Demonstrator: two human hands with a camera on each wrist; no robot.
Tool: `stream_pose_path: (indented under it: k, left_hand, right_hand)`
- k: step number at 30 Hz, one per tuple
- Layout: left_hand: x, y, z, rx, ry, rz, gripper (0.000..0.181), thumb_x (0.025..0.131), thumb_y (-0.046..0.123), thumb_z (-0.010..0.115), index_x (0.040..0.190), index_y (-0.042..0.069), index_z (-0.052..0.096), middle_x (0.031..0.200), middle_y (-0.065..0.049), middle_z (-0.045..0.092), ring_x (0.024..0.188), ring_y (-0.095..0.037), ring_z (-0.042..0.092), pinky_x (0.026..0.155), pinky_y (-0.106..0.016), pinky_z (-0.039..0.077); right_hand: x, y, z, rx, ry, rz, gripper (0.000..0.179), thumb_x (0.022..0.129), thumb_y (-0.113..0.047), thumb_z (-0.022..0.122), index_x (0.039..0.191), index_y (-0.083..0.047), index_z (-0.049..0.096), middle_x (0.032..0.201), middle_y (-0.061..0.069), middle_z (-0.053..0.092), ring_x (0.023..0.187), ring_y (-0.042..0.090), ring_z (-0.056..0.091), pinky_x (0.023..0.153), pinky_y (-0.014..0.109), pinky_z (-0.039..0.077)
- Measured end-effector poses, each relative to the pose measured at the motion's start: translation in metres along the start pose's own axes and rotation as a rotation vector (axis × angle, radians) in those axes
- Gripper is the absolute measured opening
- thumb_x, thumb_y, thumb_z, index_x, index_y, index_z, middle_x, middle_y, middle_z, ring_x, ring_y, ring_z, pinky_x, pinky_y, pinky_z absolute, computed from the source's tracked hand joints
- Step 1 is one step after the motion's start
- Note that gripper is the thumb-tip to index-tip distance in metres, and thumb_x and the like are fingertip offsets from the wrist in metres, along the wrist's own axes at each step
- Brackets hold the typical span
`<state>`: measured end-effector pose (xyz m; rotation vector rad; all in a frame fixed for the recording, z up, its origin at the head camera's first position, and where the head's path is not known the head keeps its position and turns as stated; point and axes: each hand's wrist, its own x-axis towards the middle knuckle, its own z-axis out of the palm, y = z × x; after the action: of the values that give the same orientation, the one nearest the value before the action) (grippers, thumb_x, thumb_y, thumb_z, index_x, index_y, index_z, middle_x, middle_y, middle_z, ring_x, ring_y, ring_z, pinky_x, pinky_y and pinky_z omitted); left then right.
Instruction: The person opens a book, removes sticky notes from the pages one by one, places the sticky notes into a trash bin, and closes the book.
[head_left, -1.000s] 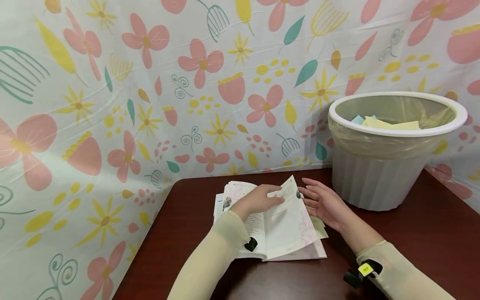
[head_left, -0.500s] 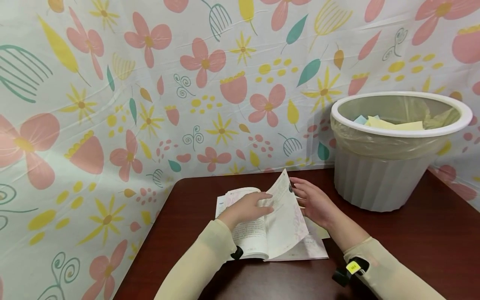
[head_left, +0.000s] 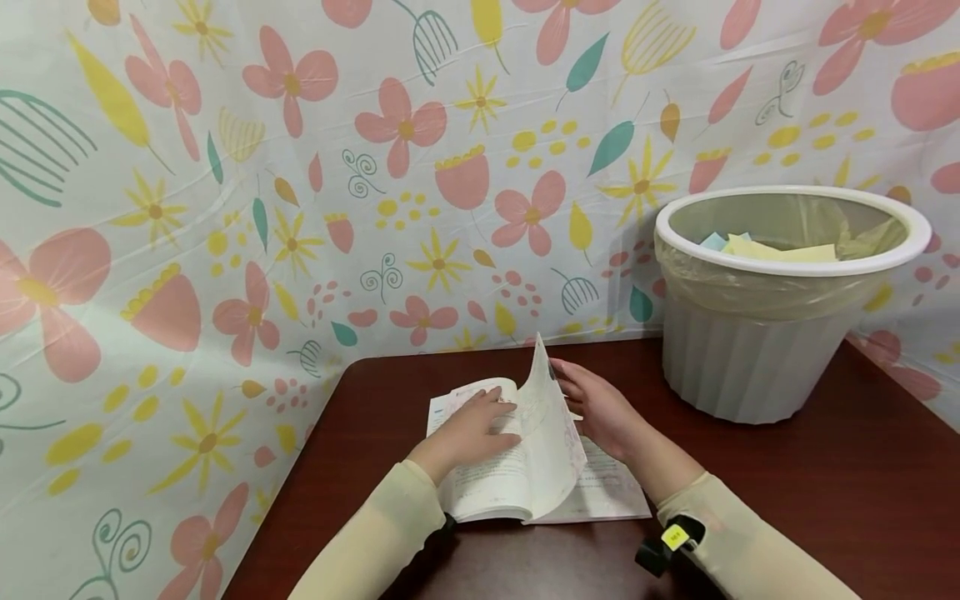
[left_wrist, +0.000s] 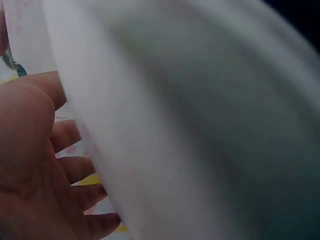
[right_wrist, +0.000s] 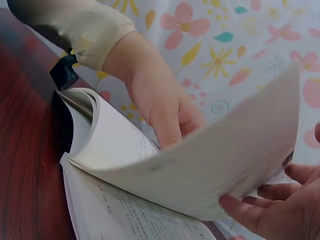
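An open book (head_left: 487, 492) lies on the dark red table, with printed text and pinkish decoration on its pages. One page (head_left: 551, 454) stands up from the spine, curving, its top corner pointing upward. My left hand (head_left: 467, 429) rests on the left-hand pages, fingers spread. On the other side of the raised page is my right hand (head_left: 600, 408); in the right wrist view its fingertips (right_wrist: 235, 207) touch the page's back, fingers extended. In the left wrist view, a large blurred page (left_wrist: 165, 150) covers most of the picture beside my left palm (left_wrist: 30, 165).
At the back right stands a grey bin (head_left: 738, 358) with a white rim and a clear liner, holding pale yellow and blue papers (head_left: 780, 250). Behind the table (head_left: 360, 433) hangs a flower-patterned cloth (head_left: 300, 167).
The raised page has swung left and now stands nearly upright. My right hand has followed it leftward. My left hand has drawn back from the turning page onto the left-hand pages.
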<state>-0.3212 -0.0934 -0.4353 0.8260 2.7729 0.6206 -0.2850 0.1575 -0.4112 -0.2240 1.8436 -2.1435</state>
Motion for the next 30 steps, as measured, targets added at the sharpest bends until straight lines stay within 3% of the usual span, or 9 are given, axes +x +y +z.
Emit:
stream_pose_path:
  k: [7, 10, 21, 30]
  left_hand:
    - [-0.014, -0.015, 0.004, -0.07, 0.017, -0.023, 0.07, 0.099, 0.059, 0.059, 0.159, 0.027, 0.042, 0.173, -0.008, 0.021, 0.161, -0.035, 0.015, 0.127, -0.056, 0.024]
    - [-0.018, -0.023, 0.005, -0.11, 0.021, -0.02, 0.072, 0.098, 0.061, 0.058, 0.16, 0.027, 0.04, 0.173, -0.009, 0.021, 0.161, -0.033, 0.016, 0.127, -0.057, 0.024]
    - [-0.027, -0.051, 0.007, -0.241, -0.021, -0.073, 0.077, 0.096, 0.063, 0.061, 0.161, 0.031, 0.035, 0.173, -0.004, 0.02, 0.161, -0.025, 0.019, 0.126, -0.055, 0.027]
    - [-0.032, -0.063, 0.006, -0.252, -0.019, -0.089, 0.078, 0.095, 0.061, 0.064, 0.16, 0.029, 0.038, 0.172, -0.001, 0.025, 0.161, -0.023, 0.02, 0.126, -0.053, 0.028]
  right_hand:
    - [0.003, 0.004, 0.016, -0.096, -0.022, 0.006, 0.066, 0.108, -0.059, 0.034, 0.165, -0.028, 0.024, 0.173, 0.007, 0.019, 0.16, 0.037, 0.017, 0.124, 0.065, 0.024]
    - [0.002, 0.007, 0.019, -0.145, -0.032, 0.001, 0.066, 0.108, -0.06, 0.033, 0.166, -0.03, 0.022, 0.173, 0.002, 0.018, 0.161, 0.035, 0.012, 0.124, 0.068, 0.02]
    - [0.002, 0.019, 0.032, -0.291, -0.031, -0.031, 0.068, 0.108, -0.062, 0.03, 0.166, -0.029, 0.02, 0.174, 0.005, 0.017, 0.16, 0.038, 0.015, 0.118, 0.068, 0.033]
    - [-0.005, 0.028, 0.048, -0.335, -0.039, -0.057, 0.064, 0.108, -0.057, 0.036, 0.165, -0.032, 0.022, 0.174, 0.004, 0.016, 0.159, 0.036, 0.021, 0.117, 0.062, 0.038]
